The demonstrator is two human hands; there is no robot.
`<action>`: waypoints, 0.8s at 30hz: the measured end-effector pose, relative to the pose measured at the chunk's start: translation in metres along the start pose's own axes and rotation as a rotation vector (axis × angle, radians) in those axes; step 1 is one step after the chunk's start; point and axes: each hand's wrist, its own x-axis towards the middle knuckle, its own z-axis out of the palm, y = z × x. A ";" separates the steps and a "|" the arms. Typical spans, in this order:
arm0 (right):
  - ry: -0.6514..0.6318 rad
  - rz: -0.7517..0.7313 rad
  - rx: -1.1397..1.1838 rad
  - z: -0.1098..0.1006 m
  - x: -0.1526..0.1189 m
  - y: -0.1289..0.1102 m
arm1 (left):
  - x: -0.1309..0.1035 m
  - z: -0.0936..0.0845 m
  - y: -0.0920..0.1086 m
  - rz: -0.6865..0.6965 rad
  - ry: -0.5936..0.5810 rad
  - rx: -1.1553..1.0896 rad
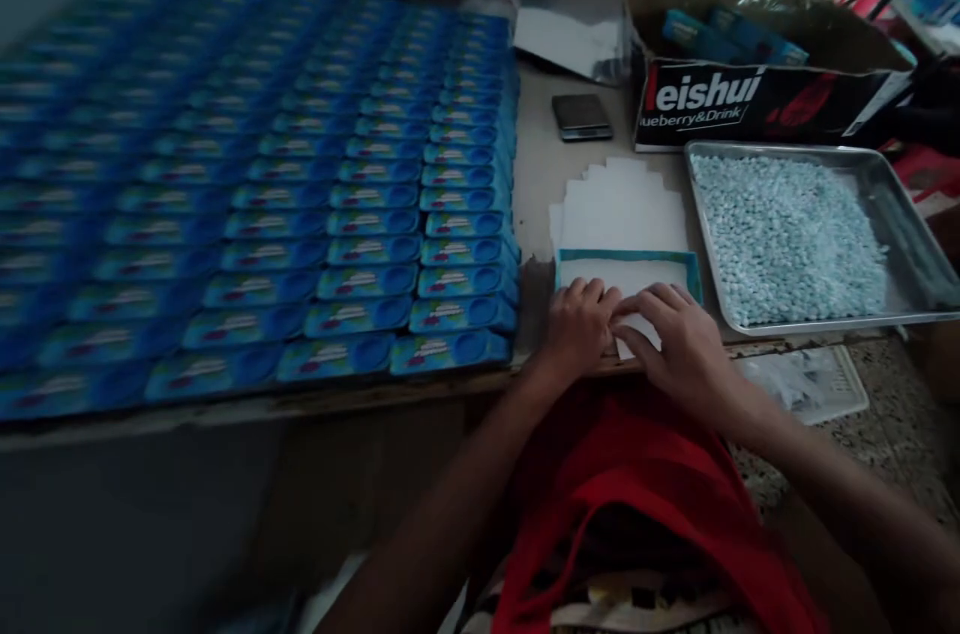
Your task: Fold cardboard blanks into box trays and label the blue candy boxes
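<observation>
A shallow card box (628, 264) with teal edges and a white inside lies open at the table's front edge. My left hand (581, 324) is closed on the box's near left side, its fingers curled over the white card. Beside it my right hand (671, 329) pinches the near side of the same box, thumb below and fingers above, close to the left fingertips. A white flap shows beneath the right hand. Behind the box lie flat white card pieces (619, 204) with stepped edges. The hands cover the box's near wall.
Rows of blue packs (457, 252) fill the left of the table (536, 154). To the right sits a metal tray (919, 234) of pale blue pellets. Farther back are a black carton (765, 109) and a small dark device (581, 117). A plastic tray (855, 389) is lower right.
</observation>
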 end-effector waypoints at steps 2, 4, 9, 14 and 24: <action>0.077 0.023 -0.255 0.021 -0.019 0.028 | 0.002 0.003 -0.003 0.075 -0.052 0.199; 0.096 0.005 -0.389 0.036 -0.031 0.044 | 0.002 0.004 -0.004 0.103 -0.072 0.317; 0.105 -0.042 -0.444 0.046 -0.028 0.067 | 0.000 0.004 -0.005 0.079 -0.081 0.398; 0.009 -0.079 -0.457 0.054 -0.021 0.094 | 0.002 0.006 -0.005 0.076 -0.149 0.389; 0.212 -0.347 -0.402 -0.025 0.008 0.067 | -0.007 -0.027 -0.006 0.258 0.625 0.311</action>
